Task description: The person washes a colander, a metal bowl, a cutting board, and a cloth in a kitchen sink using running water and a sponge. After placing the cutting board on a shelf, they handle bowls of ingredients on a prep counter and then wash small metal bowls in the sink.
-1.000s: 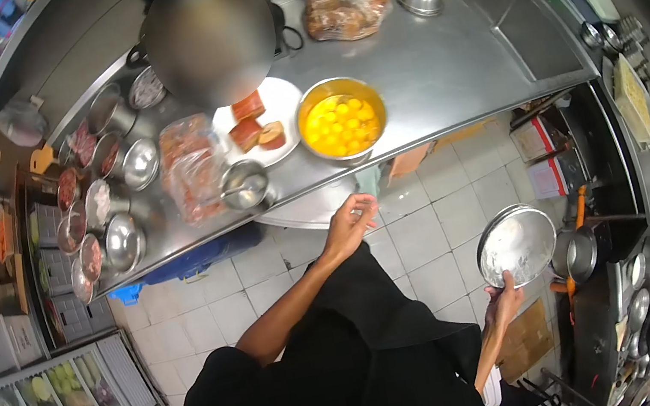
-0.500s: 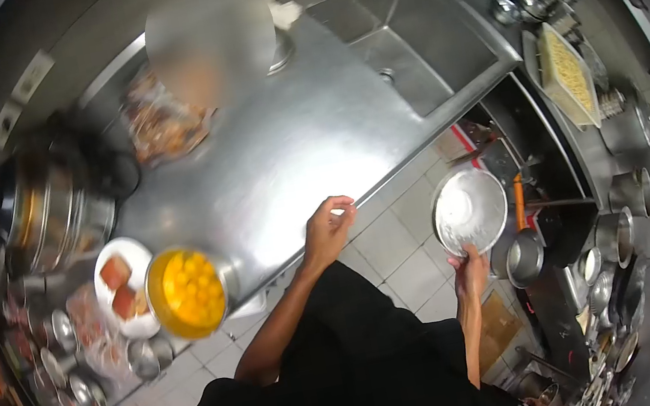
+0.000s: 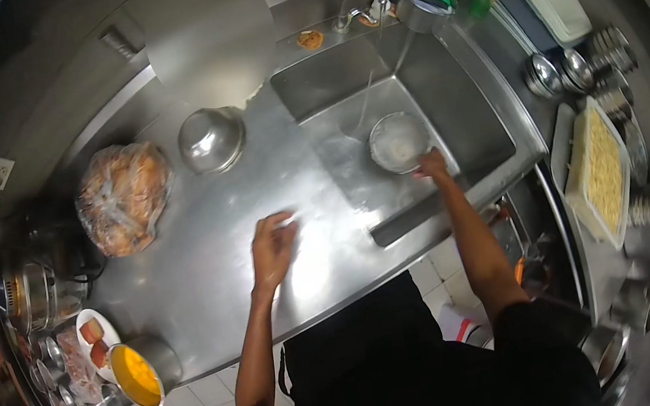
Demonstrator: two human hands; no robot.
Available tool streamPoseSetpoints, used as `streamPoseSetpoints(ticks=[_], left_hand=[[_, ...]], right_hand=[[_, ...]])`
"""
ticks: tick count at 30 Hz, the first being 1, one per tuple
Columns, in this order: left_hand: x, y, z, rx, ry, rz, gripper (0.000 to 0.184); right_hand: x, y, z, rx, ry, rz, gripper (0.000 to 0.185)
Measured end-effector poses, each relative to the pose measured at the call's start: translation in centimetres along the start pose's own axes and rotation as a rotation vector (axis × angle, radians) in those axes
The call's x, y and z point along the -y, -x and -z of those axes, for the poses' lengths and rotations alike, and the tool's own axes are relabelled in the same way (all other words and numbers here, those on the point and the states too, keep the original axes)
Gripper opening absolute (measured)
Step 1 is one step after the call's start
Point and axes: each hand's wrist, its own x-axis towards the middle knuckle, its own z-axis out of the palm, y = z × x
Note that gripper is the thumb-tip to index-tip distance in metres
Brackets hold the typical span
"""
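Note:
My right hand (image 3: 431, 162) grips the near rim of a round metal bowl (image 3: 398, 140) and holds it over the left basin of the steel sink (image 3: 333, 149). The bowl's inside looks pale and shiny. A thin bright line runs down from the faucet (image 3: 349, 16) into that basin, behind the bowl; it looks like a water stream. My left hand (image 3: 274, 251) hovers above the steel counter (image 3: 197, 269), fingers loosely bent and apart, holding nothing. An upside-down metal bowl (image 3: 211, 139) rests on the counter beyond it.
A plastic bag of brownish food (image 3: 126, 199) lies at the counter's back left. At the left edge stand a pot of yellow pieces (image 3: 158, 367) and a white plate (image 3: 109, 332) with reddish chunks. Right of the sink sits a white tub of pale strips (image 3: 598, 172).
My right hand has carried the bowl from beside the counter's front edge to over the sink. The view has turned toward the sink, and my left hand is now farther over the counter.

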Motion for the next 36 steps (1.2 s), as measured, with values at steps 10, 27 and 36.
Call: streamPoseSetpoints(ticks=[10, 27, 36], left_hand=[[-4.6, -6.1, -16.9, -0.252, 0.126, 0.291, 0.019], [16.4, -30.4, -41.3, -0.128, 0.606, 0.987, 0.039], [16.8, -31.5, -40.9, -0.19, 0.227, 0.973, 0.03]], right_hand=[[-2.0, -21.3, -5.3, 0.634, 0.139, -0.305, 0.048], [35.6, -16.3, 14.5, -0.044, 0.421, 1.143, 0.015], [37.3, -23.9, 8.1, -0.076, 1.407, 0.871, 0.037]])
